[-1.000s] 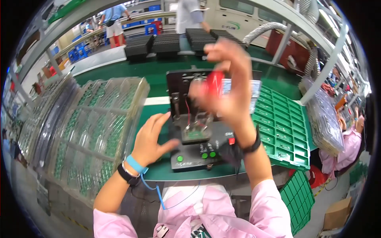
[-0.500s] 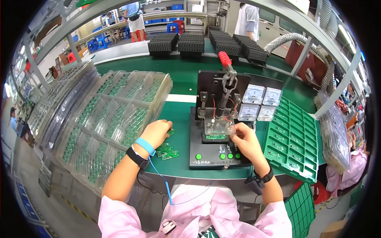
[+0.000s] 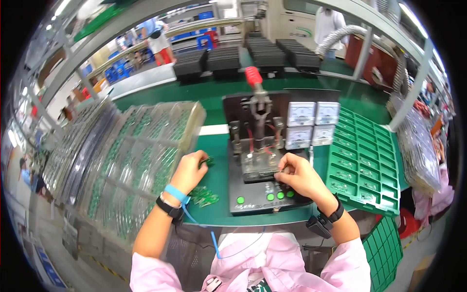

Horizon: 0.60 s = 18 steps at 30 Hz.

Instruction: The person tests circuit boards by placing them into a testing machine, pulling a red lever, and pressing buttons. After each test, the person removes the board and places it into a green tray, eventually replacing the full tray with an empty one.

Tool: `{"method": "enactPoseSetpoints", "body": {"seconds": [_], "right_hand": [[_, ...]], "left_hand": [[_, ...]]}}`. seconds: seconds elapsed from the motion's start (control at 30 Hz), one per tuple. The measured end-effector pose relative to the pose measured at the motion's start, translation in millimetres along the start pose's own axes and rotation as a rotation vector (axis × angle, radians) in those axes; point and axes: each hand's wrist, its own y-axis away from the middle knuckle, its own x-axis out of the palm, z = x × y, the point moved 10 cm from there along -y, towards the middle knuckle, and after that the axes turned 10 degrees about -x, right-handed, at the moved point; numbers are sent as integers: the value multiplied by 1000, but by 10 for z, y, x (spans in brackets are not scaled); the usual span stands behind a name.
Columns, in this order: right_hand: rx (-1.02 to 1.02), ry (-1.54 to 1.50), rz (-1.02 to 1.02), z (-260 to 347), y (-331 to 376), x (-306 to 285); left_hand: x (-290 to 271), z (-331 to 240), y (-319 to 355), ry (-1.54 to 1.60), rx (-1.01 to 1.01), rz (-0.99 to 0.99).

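Fingers of my left hand (image 3: 188, 170) are curled closed around a small green circuit board (image 3: 208, 161), which pokes out just past my fingertips toward the black test fixture (image 3: 260, 182) on their right. Just below that hand, near my wrist with its blue band (image 3: 176, 193), a few more small green boards (image 3: 203, 196) lie loose on the green mat (image 3: 216, 146). Beyond my left knuckles stand stacks of clear trays (image 3: 146, 155) filled with green boards. My right hand (image 3: 299, 176) rests on the fixture, fingers bent and pinched at the edge of its clear holder (image 3: 260, 163); whether they actually grip anything I cannot tell, since my knuckles hide the tips. Green round buttons (image 3: 271, 196) sit just under that hand. Above my fingers rises the clamp lever with its red knob (image 3: 253, 76), and beside it four white dial meters (image 3: 311, 124). To the right of my right hand lies a green compartment tray (image 3: 362, 160).
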Motion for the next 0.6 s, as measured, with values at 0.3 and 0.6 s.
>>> {"method": "enactPoseSetpoints", "body": {"seconds": [0.3, 0.6], "right_hand": [[133, -102, -225, -471, 454, -2062], [270, -272, -995, -2671, 203, -4003]], "left_hand": [[-726, -791, 422, 56, 266, -506], [200, -1790, 825, -107, 854, 46]]}}
